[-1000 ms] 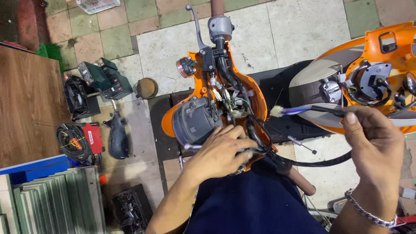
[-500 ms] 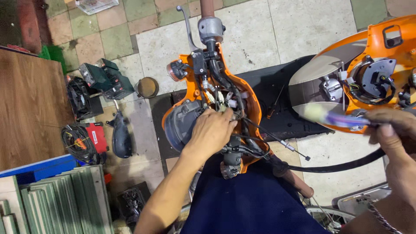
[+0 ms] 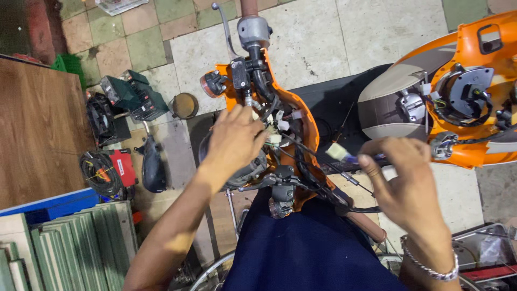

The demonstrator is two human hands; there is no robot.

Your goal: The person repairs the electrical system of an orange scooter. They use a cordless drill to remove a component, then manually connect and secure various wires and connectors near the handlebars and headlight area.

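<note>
- The left hand [image 3: 232, 141] is laid on top of the stripped orange handlebar [image 3: 280, 116], fingers curled down into the wire bundle [image 3: 277, 129] near the white plugs. Whether a plug is actually pinched can't be told; the fingertips are buried in there.
- A small white connector [image 3: 337, 151] on a purple-blue lead is pinched by the right hand [image 3: 405, 178], thumb and forefinger narrow on the lead just behind the plug, the other fingers loosely curled.
- The connector's long axis runs roughly left-right across the view, tilted up a touch, with the plug end pointed left toward the handlebar. It's held in the air just right of the handlebar's wiring, near it but not touching.
- A black cable [image 3: 358, 207] is seen running from under the right hand back to the handlebar's lower end.
- The handlebar itself is lined up top-to-bottom in the view: grey switch housing [image 3: 253, 29] and lever at the far end, brown grip [image 3: 366, 223] at the near end by the dark blue trousers [image 3: 307, 248].
- A bracelet [image 3: 431, 267] is worn on the right wrist.
- Off to the right, a second orange panel [image 3: 484, 70] with a round gauge housing is lying on the tiled floor [image 3: 334, 37].
- On the left: power tools [image 3: 132, 97] and a black cord coil [image 3: 99, 170], beside a wooden board [image 3: 37, 124].
</note>
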